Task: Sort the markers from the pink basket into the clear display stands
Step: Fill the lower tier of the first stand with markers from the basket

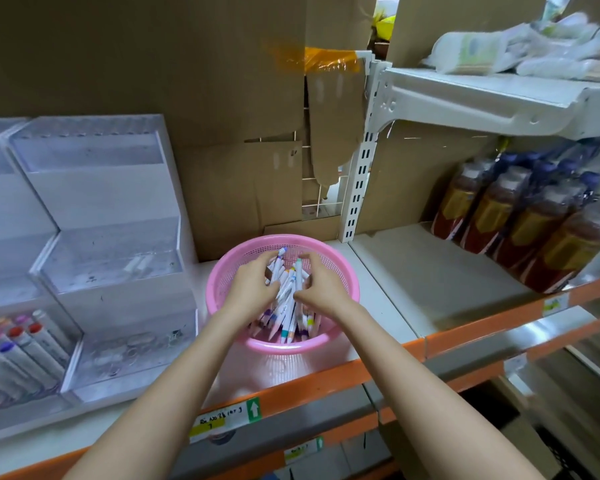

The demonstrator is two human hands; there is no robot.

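A round pink basket stands on the shelf, holding several white markers with coloured caps. Both my hands are inside it. My left hand curls its fingers round a bunch of markers on the left. My right hand grips markers from the right, thumb low. A few marker tips stick up between the hands. Two clear stepped display stands sit to the left: the nearer stand holds no markers, and the far-left stand has several markers in its lowest tier.
Cardboard sheets line the back of the shelf. Wrapped packs of brown bottles stand at the right, with bare shelf between them and the basket. A white upper shelf overhangs the right side. The orange shelf edge runs along the front.
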